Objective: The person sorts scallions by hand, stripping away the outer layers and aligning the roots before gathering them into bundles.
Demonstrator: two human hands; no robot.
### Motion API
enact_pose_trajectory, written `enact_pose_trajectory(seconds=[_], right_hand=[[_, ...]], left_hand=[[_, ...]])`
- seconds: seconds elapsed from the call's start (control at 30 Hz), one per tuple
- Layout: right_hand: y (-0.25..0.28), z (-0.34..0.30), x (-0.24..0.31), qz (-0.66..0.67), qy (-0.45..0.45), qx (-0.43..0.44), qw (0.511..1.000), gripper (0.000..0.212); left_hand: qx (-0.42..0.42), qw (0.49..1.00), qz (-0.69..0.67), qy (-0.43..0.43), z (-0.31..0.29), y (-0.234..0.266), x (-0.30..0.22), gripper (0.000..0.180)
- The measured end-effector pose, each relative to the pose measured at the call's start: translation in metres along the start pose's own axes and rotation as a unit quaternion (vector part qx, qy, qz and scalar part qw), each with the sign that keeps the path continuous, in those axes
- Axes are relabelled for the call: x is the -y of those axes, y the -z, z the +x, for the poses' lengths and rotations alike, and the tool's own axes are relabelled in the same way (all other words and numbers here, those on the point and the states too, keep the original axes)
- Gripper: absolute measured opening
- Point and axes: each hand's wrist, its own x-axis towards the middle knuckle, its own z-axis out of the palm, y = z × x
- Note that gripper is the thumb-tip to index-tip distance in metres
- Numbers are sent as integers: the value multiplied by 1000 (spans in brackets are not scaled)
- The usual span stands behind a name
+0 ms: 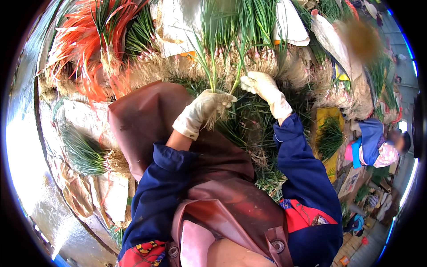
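Note:
My left hand, in a pale work glove, is closed around the lower stems of a few spring onions. Their green leaves point away from me, and pale stringy roots hang below the glove. One stalk leans to the right, between my two hands. Close beside it is my right hand, also gloved, with its fingers pressed together; what they pinch, if anything, is too small to make out. Beyond my hands lies a long row of spring onions, with pinkish bulbs and straw-coloured roots toward me.
A brown apron covers my lap. Loose green leaves lie below my right hand. Orange-red plastic strips are heaped at the far left. Another onion bundle rests on sacking at left. A person sits at the right, past a yellow sack.

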Motion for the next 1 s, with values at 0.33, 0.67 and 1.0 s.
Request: enact_pose_trajectory(seconds=[0.33,0.67,1.0], right_hand=[[43,45,30,-550,-116,-229,795,32],[-29,-27,31,109,-21,13,994,10],[-31,33,13,143,73,-16,987,20]], left_hand=[[-11,937,-322,-135,26,8,12,34],[-78,960,-261,-68,46,2,21,36],[-143,971,-181,-67,24,-12,10,16]])
